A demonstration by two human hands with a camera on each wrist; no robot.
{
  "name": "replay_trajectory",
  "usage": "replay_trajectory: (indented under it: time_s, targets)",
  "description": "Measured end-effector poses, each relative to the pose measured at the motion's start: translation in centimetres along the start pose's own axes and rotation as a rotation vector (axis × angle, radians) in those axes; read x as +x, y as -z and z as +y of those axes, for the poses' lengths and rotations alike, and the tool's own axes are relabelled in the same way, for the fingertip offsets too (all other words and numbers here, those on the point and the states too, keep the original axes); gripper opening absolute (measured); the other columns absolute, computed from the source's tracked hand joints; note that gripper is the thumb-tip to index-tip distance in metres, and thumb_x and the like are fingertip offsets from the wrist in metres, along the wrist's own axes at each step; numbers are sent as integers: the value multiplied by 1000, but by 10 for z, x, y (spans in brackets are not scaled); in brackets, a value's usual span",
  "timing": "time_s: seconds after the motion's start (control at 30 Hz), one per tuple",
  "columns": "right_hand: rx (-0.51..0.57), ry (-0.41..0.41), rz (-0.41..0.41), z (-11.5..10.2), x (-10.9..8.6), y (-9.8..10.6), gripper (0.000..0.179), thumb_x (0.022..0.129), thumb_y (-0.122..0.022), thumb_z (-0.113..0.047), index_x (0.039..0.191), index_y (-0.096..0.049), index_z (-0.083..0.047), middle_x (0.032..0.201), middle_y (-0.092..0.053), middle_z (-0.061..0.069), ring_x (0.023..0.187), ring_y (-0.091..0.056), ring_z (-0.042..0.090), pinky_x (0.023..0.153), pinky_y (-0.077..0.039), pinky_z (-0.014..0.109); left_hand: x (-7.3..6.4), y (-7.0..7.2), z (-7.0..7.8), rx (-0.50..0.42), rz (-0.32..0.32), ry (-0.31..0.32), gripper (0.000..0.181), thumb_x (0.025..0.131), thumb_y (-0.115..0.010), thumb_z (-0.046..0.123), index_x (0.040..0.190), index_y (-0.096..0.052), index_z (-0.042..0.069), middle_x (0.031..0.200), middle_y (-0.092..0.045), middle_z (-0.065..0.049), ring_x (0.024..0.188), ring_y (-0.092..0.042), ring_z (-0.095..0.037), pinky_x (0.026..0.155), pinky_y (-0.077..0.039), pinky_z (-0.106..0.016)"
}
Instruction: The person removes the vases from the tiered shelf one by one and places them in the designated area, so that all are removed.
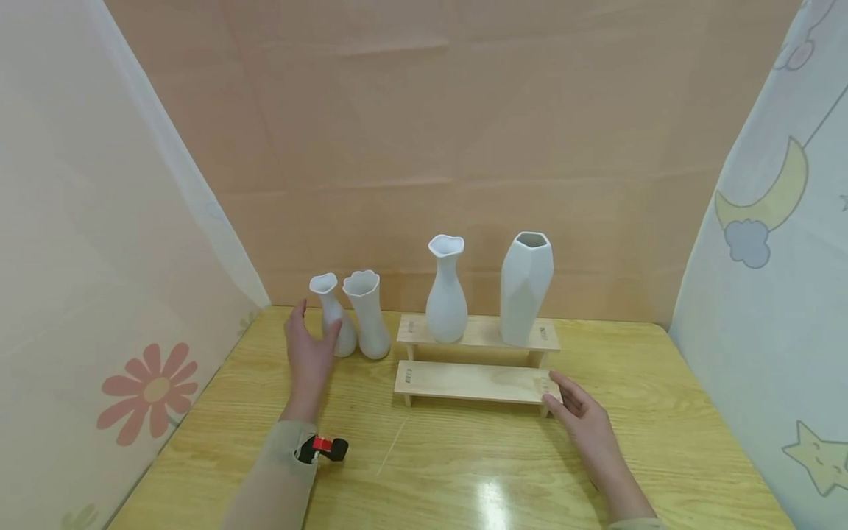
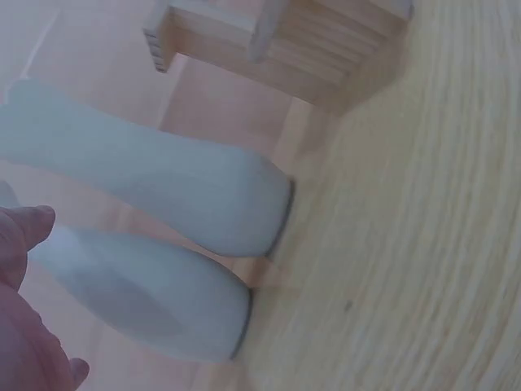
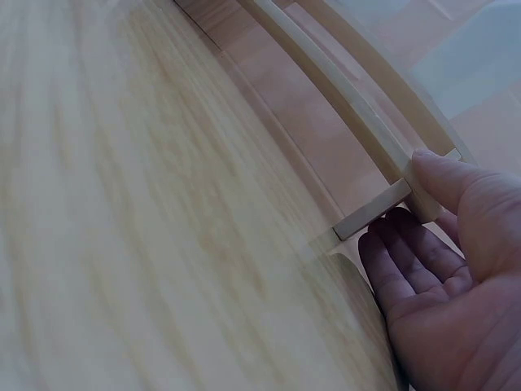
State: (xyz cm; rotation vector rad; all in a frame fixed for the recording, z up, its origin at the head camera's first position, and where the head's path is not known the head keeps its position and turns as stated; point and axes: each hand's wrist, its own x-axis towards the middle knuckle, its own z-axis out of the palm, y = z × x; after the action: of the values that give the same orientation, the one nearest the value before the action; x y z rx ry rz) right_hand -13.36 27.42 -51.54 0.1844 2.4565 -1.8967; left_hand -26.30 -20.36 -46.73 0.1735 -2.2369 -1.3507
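A small white narrow-necked vase (image 1: 347,340) stands upright on the table at the left. My left hand (image 1: 310,361) is spread beside it, thumb across its front and fingers on its left side; in the left wrist view the fingertips lie near the neck of this vase (image 2: 163,301). Just right of it stands a white vase with a scalloped rim (image 1: 372,324). My right hand (image 1: 586,421) pinches the right end of the lower board of a two-step wooden stand (image 1: 470,383), thumb at the top edge and fingers below, as the right wrist view also shows.
On the stand's upper step are a white wavy-rimmed bottle vase (image 1: 447,305) and a taller faceted white vase (image 1: 525,291). The wooden table (image 1: 397,478) runs back to a pinkish backdrop (image 1: 464,147), with patterned cloth at both sides.
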Motion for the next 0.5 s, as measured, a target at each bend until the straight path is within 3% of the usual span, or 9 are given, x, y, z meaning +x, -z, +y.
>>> replay_trajectory:
  time_s: [0.2, 0.5]
  targets:
    - [-1, -3, 0, 0, 0, 1, 80, 108, -68, -53, 173, -38, -17, 180, -22, 14, 165, -23, 41, 124, -29, 48, -10, 10, 19, -52, 62, 1, 88, 104, -82, 28, 173, -30, 12, 169, -33, -21, 158, -34, -43, 127, -32, -62]
    - [-13, -4, 1, -1, 1, 0, 80, 108, -68, -55, 173, -38, -17, 180, -23, 12, 165, -24, 38, 124, -30, 44, -25, 18, 54, -132, 100, -78, 89, 101, -85, 26, 172, -33, 12, 172, -31, -16, 160, -30, -37, 130, -28, -60]
